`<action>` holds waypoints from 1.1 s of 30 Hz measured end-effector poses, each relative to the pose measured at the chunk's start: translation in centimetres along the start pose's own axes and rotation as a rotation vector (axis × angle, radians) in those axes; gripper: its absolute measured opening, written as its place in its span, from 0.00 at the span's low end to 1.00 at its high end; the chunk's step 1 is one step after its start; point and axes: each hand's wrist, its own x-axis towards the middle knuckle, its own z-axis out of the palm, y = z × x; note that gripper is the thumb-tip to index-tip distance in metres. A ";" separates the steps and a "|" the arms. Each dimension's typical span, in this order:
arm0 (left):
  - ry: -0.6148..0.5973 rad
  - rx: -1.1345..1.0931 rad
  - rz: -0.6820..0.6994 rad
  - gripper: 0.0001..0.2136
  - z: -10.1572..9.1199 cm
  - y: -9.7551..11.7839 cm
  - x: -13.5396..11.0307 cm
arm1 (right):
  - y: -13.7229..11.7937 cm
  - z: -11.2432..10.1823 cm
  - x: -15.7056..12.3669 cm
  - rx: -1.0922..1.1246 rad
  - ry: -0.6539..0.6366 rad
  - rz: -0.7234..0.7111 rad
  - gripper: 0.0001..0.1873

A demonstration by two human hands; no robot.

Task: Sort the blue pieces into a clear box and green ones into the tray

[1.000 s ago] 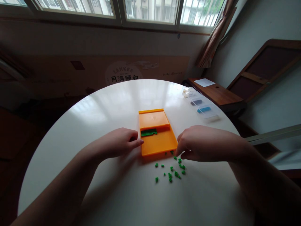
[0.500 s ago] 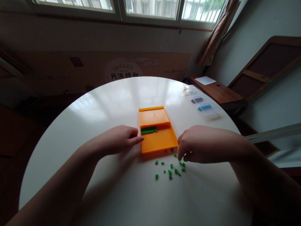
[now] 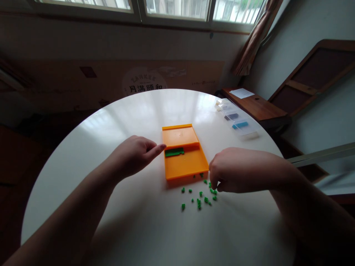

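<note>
An orange plastic box (image 3: 183, 168) lies opened flat on the white table, its lid (image 3: 179, 135) on the far side. Inside the box, a block of small green bricks (image 3: 174, 152) sits against the upper left corner. My left hand (image 3: 138, 153) is closed at the box's left edge, thumb and finger touching it near the hinge. Just off the lower right corner, my right hand (image 3: 226, 170) points down with its fingers pinched among loose green bricks (image 3: 206, 200). Whatever lies between those fingertips is hidden.
Clear plastic packs (image 3: 240, 127) with blue, dark and pale pieces lie at the right far edge of the round table (image 3: 124, 118). Beyond it stands a wooden chair (image 3: 256, 105) with a paper sheet (image 3: 242, 93) on it.
My left hand has slid away from me along the box's left edge, from the wall up to the hinge. My right hand stays almost in place over the loose green bricks.
</note>
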 end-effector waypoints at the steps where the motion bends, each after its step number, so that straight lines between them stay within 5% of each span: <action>1: 0.000 -0.007 0.004 0.26 0.0 0.0 0.0 | -0.1 -0.1 0.0 0.001 0.005 0.001 0.11; 23: -0.006 -0.017 0.110 0.23 0.8 -0.1 0.1 | -1.1 0.3 1.4 -0.116 -0.069 -0.050 0.08; 33: -0.014 -0.048 0.119 0.23 0.9 -0.3 0.1 | -1.3 -0.1 1.9 -0.103 0.003 -0.047 0.10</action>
